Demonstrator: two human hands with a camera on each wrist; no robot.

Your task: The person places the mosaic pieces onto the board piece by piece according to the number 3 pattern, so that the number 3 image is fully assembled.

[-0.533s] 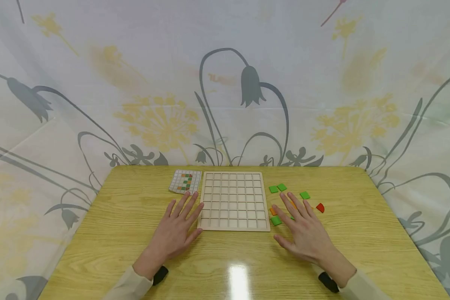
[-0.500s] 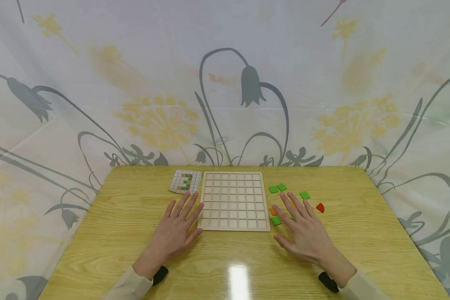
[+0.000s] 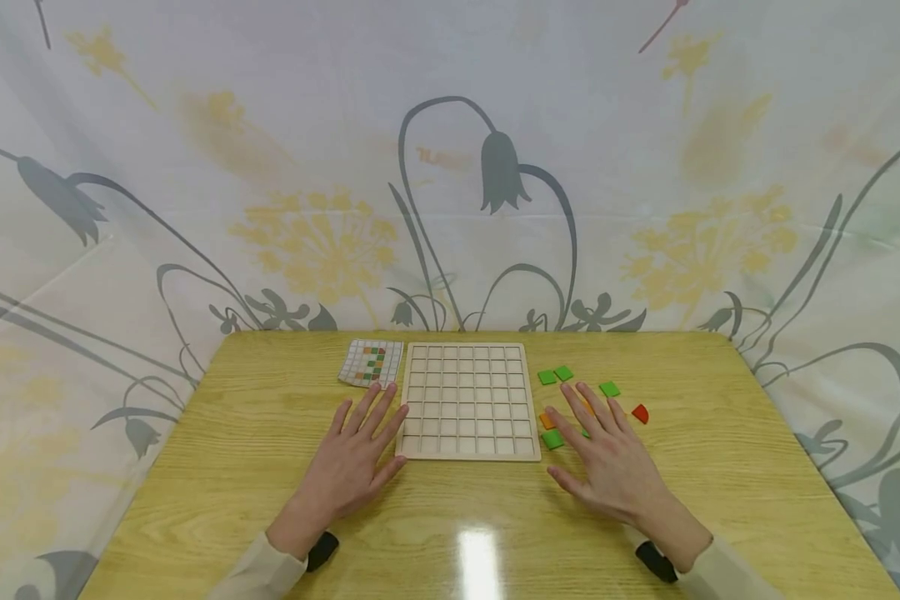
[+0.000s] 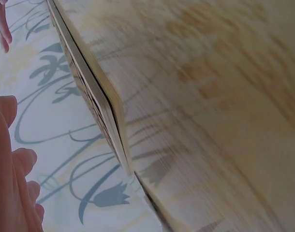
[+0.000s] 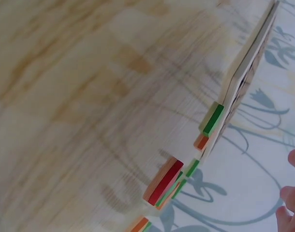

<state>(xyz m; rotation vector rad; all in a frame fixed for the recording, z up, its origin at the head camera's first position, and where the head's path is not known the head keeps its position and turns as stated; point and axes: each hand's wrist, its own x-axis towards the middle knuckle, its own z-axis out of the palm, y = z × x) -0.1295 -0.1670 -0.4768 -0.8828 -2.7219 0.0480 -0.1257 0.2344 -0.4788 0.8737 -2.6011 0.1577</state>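
Sleeves, pale (image 3: 729,573), and black wristbands (image 3: 321,552) nearest. Next, left hand (image 3: 343,469) and right hand (image 3: 610,469), backs up, fingers straight and spread, gripping nothing; wrist views show both raised off table (image 3: 187,508). No visible change in either from half a second ago; reads as a pause, no piece being handled. Near green tile (image 3: 552,439) and orange tile (image 3: 547,421) by right fingers, other pieces partly hidden beneath; red quarter-circle piece (image 3: 641,414) just right of them. Wooden grid board (image 3: 467,402) between the hands, no tile in its visible cells. Farther: pattern card (image 3: 358,365) left of board, beyond left fingertips; paired green tiles (image 3: 555,375) right of board. Flower-print cloth (image 3: 450,50) behind all.
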